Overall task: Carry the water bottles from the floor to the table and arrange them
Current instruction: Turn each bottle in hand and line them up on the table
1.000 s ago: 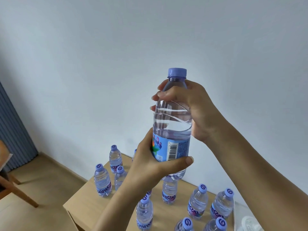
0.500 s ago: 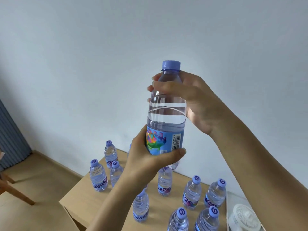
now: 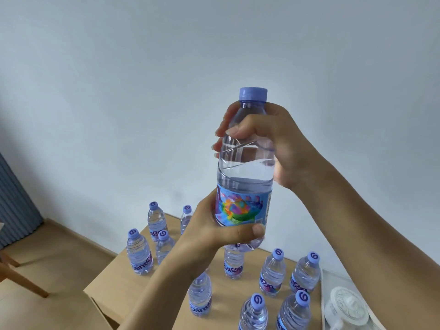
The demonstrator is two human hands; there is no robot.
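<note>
Gripping upright bottle (image 3: 245,177): left hand (image 3: 214,232) low, right hand (image 3: 273,139) high.

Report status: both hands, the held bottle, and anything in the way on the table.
Left hand grips held bottle at the label; right hand grips its shoulder. Bottle upright, capped, above table. Standing bottles crowd the tabletop below.

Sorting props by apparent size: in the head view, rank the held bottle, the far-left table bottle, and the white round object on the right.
1. Held bottle, largest, though nearest the camera.
2. White round object and far-left table bottle: too alike to rank.
</note>
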